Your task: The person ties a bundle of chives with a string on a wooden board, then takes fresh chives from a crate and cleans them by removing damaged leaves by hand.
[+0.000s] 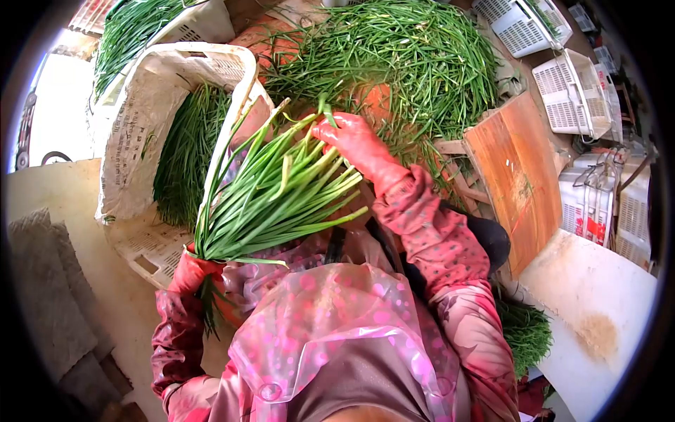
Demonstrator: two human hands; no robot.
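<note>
One bunch of long chives (271, 197) lies just left of the view's centre, spanning ten o'clock. The red-gloved left hand (197, 271), at eight o'clock, grips its gathered lower end; the gloved right hand (353, 141), near twelve, has its fingers closed around a few stalks (327, 112). At ten o'clock, a lined white crate (126, 151) holds more chives; a loose heap (429, 63) spreads at one, a wooden board (517, 186) at three.
</note>
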